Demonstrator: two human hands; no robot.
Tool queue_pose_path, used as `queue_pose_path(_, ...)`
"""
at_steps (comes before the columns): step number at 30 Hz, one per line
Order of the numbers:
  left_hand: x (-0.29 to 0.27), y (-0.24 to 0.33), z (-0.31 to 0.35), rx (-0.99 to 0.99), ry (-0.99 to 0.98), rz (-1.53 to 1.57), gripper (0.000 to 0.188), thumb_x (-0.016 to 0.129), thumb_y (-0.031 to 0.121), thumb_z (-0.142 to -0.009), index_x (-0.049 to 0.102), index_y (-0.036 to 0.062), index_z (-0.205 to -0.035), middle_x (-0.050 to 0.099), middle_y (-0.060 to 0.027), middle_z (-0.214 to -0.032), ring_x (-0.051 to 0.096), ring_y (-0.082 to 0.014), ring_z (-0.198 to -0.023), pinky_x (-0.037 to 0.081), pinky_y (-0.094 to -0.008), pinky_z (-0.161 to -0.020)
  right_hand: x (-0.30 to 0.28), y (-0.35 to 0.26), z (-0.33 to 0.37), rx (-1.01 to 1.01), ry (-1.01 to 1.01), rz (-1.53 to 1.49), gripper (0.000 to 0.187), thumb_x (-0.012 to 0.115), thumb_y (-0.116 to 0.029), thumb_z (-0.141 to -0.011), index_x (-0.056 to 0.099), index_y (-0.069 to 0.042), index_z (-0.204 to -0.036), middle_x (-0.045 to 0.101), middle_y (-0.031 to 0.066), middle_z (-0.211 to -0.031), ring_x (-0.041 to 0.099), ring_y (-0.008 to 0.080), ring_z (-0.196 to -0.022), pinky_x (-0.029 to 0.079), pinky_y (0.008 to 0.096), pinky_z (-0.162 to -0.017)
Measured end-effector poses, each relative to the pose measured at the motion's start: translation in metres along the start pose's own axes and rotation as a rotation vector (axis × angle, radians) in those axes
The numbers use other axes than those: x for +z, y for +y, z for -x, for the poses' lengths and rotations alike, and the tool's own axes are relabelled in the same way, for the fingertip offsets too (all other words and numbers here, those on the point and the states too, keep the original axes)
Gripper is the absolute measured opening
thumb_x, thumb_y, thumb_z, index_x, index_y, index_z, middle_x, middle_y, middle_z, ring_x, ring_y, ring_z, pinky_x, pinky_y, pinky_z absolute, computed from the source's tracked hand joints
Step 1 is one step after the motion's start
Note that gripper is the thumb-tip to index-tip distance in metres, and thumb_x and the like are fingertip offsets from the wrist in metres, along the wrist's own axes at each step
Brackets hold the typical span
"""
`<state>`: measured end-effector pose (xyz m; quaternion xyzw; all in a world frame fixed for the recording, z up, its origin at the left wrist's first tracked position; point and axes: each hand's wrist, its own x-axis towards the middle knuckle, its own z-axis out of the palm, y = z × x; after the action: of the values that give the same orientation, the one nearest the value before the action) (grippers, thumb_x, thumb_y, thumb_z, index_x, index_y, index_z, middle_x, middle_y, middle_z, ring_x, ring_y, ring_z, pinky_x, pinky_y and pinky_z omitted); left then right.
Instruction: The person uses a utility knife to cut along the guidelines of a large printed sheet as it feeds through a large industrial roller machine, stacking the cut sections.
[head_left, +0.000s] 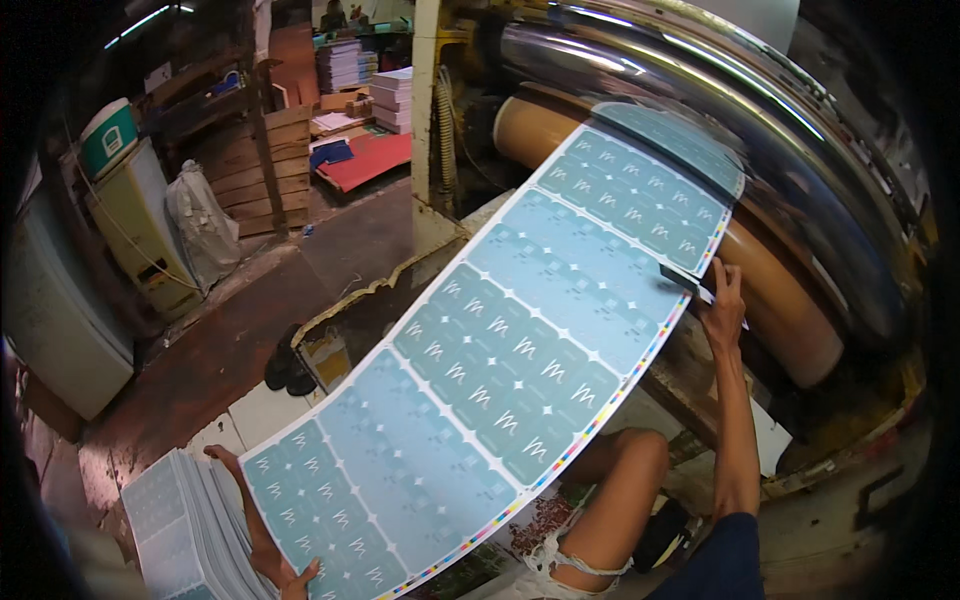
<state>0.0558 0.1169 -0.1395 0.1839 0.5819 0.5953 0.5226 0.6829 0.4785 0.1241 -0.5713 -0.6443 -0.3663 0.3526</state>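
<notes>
A long printed sheet point(520, 330), teal and pale blue with white squiggles and a coloured strip along one edge, slopes from the rollers down to the lower left. My right hand point(725, 300) is closed around a dark, flat blade-like tool point(682, 280) lying across the sheet's right edge. At the lower edge, my left hand point(300, 582) grips the sheet's near end, thumb on top. Another hand point(222, 457) and forearm lie between the sheet and a stack of similar sheets point(165, 520); whose they are I cannot tell.
A large chrome roller point(640, 70) and a brown roller point(780, 290) stand at the upper right. A bare knee point(640, 465) is below the sheet. Far left are a green-and-white cooler point(108, 138) and a wooden crate wall point(260, 170); a red board point(370, 160) holds paper stacks behind.
</notes>
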Motion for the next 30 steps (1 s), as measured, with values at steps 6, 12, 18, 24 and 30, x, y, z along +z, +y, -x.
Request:
queue_pose_path(6,0.002,0.002,0.013,-0.068,0.117,0.011,0.076,0.062,-0.001,-0.085,0.021,0.0118,-0.148,0.039,-0.0109,-0.142,0.041,-0.0281,-0.125,0.036,-0.0406,-0.105,-0.008,0.005,-0.056,-0.301,-0.305,-0.16,0.043,0.068,-0.001,-0.076,0.059,-0.011,-0.117,0.057,0.015,-0.122,0.065,0.0371,-0.091,0.054,0.0441,-0.074)
queue_pose_path(12,-0.004,-0.001,0.028,-0.156,0.251,0.119,0.083,0.06,-0.001,-0.087,0.012,0.0146,-0.153,0.03,-0.0109,-0.151,0.035,-0.0305,-0.133,0.034,-0.0432,-0.11,-0.003,0.025,-0.109,-0.228,-0.402,-0.5,0.023,0.063,0.003,-0.077,0.072,-0.002,-0.097,0.07,0.0163,-0.086,0.067,0.0223,-0.078,0.053,0.0329,-0.069)
queue_pose_path(18,-0.114,-0.006,0.037,0.033,0.439,0.062,0.056,0.063,0.0,-0.086,0.037,-0.0026,-0.136,0.06,-0.0173,-0.116,0.063,-0.0252,-0.098,0.053,-0.0334,-0.082,-0.058,-0.07,-0.066,0.182,-0.445,-0.502,0.022,0.061,0.004,-0.082,0.071,-0.001,-0.101,0.071,0.0154,-0.079,0.063,0.0144,-0.065,0.05,0.0296,-0.061)
queue_pose_path(24,-0.295,-0.032,-0.019,0.069,0.147,-0.081,0.066,0.063,-0.009,-0.082,0.037,0.0028,-0.142,0.057,-0.0113,-0.124,0.059,-0.0224,-0.104,0.051,-0.0316,-0.084,-0.14,-0.248,0.069,0.173,-0.521,-0.462,0.037,0.052,0.009,-0.072,0.072,-0.002,-0.1,0.071,0.0193,-0.087,0.069,0.0194,-0.074,0.051,0.0294,-0.071)
queue_pose_path(30,-0.337,-0.021,-0.005,0.168,0.146,-0.086,0.061,0.063,-0.01,-0.082,0.044,0.0025,-0.138,0.059,-0.0097,-0.123,0.057,-0.0214,-0.106,0.051,-0.0324,-0.084,-0.173,-0.351,0.142,0.22,-0.494,-0.457,0.041,0.049,0.005,-0.066,0.073,-0.005,-0.098,0.067,0.0235,-0.084,0.068,0.0333,-0.071,0.051,0.036,-0.067)
